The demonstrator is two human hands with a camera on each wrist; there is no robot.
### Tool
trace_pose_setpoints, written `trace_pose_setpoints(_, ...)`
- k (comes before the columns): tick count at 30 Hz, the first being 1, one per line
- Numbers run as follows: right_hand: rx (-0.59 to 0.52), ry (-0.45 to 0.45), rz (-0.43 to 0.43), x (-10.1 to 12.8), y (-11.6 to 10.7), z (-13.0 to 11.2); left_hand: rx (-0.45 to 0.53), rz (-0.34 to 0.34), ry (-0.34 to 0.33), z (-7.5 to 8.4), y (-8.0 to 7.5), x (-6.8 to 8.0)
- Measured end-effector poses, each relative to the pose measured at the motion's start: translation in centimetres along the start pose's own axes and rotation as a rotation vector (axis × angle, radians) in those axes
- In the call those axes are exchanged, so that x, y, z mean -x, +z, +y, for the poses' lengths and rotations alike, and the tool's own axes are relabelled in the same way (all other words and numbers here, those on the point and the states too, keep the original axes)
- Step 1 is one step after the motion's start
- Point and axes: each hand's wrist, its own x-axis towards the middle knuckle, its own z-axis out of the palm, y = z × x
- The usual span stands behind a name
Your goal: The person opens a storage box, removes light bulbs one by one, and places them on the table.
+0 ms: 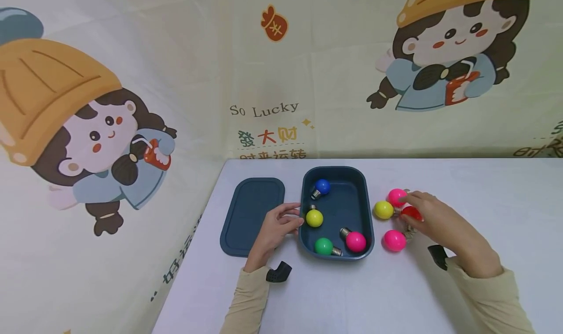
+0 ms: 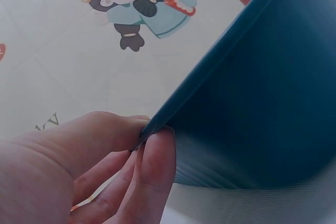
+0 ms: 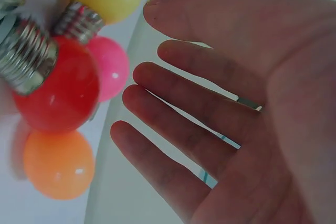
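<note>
"What's biggest?"

"One picture cloth (image 1: 193, 65), behind one white table (image 1: 325, 297). The table has lots of room at the front."

"Next?"

"One blue box (image 1: 345, 197), between the hands, with room in its far right part. One flat blue lid (image 1: 255, 217) lies left of it, with a thin strip of table between their edges."

"And the hands?"

"Two. The left hand (image 1: 276, 226) pinches the box's left edge. The right hand (image 1: 435, 219) holds nothing; its fingers are loose and apart, near the red bulb (image 1: 412, 213)."

"How many bulbs?"

"Four inside: one blue bulb (image 1: 322, 186), one yellow bulb (image 1: 314, 218), one green bulb (image 1: 323, 246), one pink bulb (image 1: 355, 241). Right of the box I see five: two more pink ones (image 1: 395, 240), another yellow one (image 1: 384, 210), the red one, and an orange one (image 3: 59, 164). The hand hides some, so there may be more."
</note>
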Motion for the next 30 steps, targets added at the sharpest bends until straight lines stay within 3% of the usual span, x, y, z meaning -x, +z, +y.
trace_pose_setpoints(7,-0.038,0.001,-0.02,-0.2,0.0,-1.4,-0.013,-0.006,0.006,0.0,-0.1,-0.1)
trace_pose_setpoints(16,-0.132,-0.074,-0.012,-0.1,-0.1,-2.6,-0.011,-0.013,0.011,0.2,-0.3,-0.2)
trace_pose_setpoints(22,-0.119,-0.087,-0.024,-0.3,-0.1,-3.9,-0.001,-0.01,0.001,0.4,-0.3,-0.2)
trace_pose_setpoints(30,-0.154,-0.048,-0.057,-0.3,0.3,-5.7,0.001,-0.004,-0.008,0.5,-0.3,-0.3)
